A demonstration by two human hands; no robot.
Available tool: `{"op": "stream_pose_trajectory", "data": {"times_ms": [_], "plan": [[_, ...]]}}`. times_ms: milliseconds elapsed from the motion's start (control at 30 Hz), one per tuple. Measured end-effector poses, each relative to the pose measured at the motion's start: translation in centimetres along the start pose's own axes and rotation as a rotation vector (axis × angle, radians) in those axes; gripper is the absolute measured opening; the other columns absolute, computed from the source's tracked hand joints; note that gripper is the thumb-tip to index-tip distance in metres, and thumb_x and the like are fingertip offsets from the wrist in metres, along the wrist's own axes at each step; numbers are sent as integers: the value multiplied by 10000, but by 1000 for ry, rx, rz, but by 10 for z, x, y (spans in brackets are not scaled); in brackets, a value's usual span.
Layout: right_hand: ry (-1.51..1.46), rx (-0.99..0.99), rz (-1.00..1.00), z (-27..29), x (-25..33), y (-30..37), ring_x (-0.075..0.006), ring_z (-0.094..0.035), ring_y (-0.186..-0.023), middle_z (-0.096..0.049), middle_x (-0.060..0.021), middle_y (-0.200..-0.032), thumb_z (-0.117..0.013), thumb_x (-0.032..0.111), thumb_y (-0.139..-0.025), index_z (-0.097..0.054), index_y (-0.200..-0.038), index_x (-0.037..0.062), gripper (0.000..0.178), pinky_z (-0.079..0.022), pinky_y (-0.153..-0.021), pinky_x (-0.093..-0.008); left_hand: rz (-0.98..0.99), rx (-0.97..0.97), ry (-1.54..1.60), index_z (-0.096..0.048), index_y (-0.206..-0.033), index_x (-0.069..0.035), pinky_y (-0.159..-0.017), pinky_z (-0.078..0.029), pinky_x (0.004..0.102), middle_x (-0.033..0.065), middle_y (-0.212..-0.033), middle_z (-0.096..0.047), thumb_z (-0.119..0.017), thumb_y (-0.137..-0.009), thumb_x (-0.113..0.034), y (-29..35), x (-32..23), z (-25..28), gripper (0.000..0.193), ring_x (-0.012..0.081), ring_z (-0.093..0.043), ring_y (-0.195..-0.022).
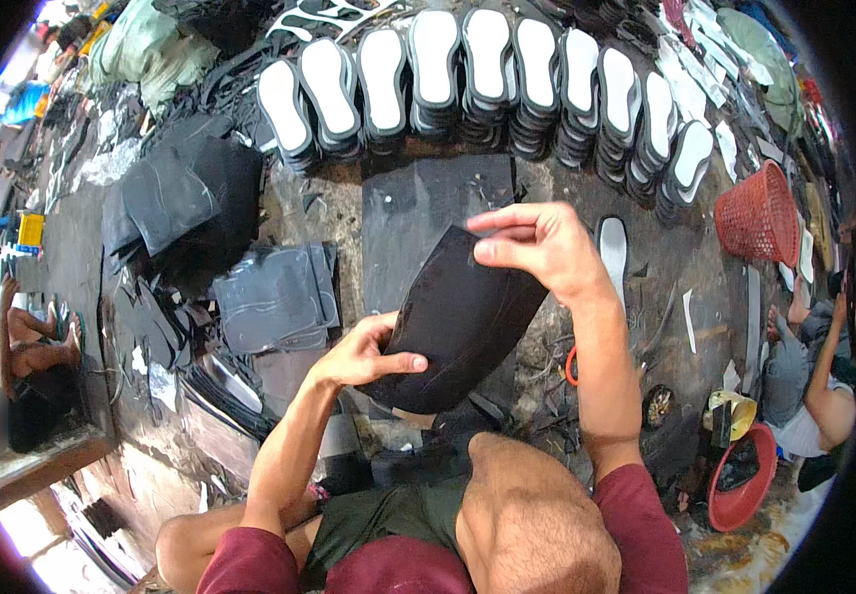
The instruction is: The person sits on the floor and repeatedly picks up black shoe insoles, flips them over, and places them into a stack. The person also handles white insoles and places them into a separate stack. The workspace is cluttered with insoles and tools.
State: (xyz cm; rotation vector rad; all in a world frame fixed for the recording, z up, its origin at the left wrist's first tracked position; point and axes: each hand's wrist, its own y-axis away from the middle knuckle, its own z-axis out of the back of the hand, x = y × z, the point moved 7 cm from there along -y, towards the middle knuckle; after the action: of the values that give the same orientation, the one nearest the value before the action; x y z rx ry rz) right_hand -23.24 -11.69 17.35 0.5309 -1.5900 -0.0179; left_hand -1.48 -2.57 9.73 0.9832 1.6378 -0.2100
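A black, flexible sheet (467, 317), like foam or rubber, is held tilted above my lap. Its lower left edge is gripped by my left hand (368, 354), thumb lying on the near face and fingers mostly hidden behind. At the upper corner, the thumb and fingers of my right hand (544, 252) close on the sheet's edge. Beneath and beyond it lies a dark flat work board (413, 193). Right of my right wrist, a single white-topped sole (612, 252) rests on the ground.
Stacked soles with white tops (487, 59) form an arc ahead. Black sheets (274, 297) lie at left, near a darker pile (185, 188). A red basket (759, 213) and red basin (745, 480) stand at right. Other people sit at both sides.
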Motion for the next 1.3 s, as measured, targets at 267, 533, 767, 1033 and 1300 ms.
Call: {"op": "stream_pose_trajectory", "data": {"times_ms": [267, 533, 767, 1033, 1300], "plan": [[1073, -729, 758, -14, 60, 33, -359, -523, -1340, -564, -169, -1450, -864, 245, -769, -558, -1440, 112, 749, -370, -1134, -469, -27, -347, 117, -591, -1320, 25, -961, -519, 309, 77, -1182, -693, -794, -894, -137, -14, -24, 1, 499, 138, -636, -1067], [953, -224, 894, -70, 13, 70, -350, -516, -1349, -553, -166, -1446, -817, 215, -825, -585, -1380, 58, 621, -436, -1090, -468, -163, -457, 616, -561, -1379, -37, -977, -530, 338, 77, -1269, -657, -536, -1067, -337, -19, -19, -3, 434, 206, -654, -1115], [44, -530, 301, 9, -84, 34, -180, -663, -1052, -691, -165, -1192, -703, 160, -956, -592, -1342, -34, 446, -552, -876, -320, -257, -775, -631, -556, -1443, -92, -1201, -278, 467, 234, -1530, -445, -667, -958, -341, -10, -37, -21, 557, 412, -361, -1455], [1346, -1275, -296, 231, -175, 51, -410, -499, -1332, -568, -207, -1418, -825, 561, -722, -337, -1578, 201, 1049, -401, -1101, -495, -265, -612, -948, -634, -1315, -50, -1165, -351, 514, 245, -1440, -531, -747, -892, -243, -48, 109, -34, 479, 446, -409, -1417], [124, -810, 621, 79, -30, 91, -99, -647, -910, -668, -109, -1156, -708, 19, -866, -494, -1485, 58, 657, -556, -692, -226, 85, -634, 739, -164, -1614, -93, -1044, -484, 445, 196, -1589, -324, -695, -976, -324, -70, 130, -71, 861, 302, -519, -1325]]}}
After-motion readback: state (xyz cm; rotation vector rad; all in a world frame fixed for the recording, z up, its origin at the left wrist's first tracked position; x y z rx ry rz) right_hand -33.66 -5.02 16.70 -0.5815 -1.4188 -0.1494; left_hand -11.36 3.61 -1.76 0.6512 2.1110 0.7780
